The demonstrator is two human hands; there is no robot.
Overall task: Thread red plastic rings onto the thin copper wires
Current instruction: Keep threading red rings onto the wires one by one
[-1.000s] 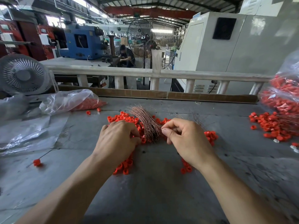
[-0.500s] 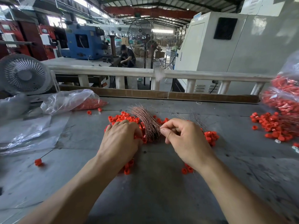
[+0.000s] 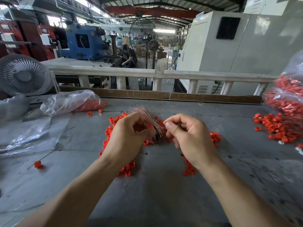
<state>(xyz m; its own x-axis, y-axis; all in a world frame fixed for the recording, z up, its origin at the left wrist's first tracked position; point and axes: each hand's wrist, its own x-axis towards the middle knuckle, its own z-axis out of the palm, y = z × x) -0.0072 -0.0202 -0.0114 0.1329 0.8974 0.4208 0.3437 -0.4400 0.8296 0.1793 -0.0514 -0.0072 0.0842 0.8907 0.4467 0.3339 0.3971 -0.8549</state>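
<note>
A bundle of thin copper wires [image 3: 147, 115] lies on the grey table [image 3: 157, 194] amid a scatter of red plastic rings [image 3: 113, 120]. My left hand [image 3: 129, 138] is raised just left of the bundle and pinches one red ring [image 3: 150, 127] between thumb and fingertips. My right hand [image 3: 190, 138] is close on the right, thumb and forefinger pressed together as on a wire, though the wire itself is too thin to make out. More rings lie under and behind both hands [image 3: 214, 136].
A clear bag holding red rings [image 3: 73, 102] lies at the left, with loose plastic sheets [image 3: 29, 133] nearer. A ring on a wire [image 3: 38, 164] lies at the front left. At the right are a ring pile [image 3: 278, 126] and full bags [image 3: 288, 97]. A small fan [image 3: 23, 76] stands far left.
My left hand has lifted off the ring pile and turned, now pinching a ring beside the bundle. My right hand has barely moved.
</note>
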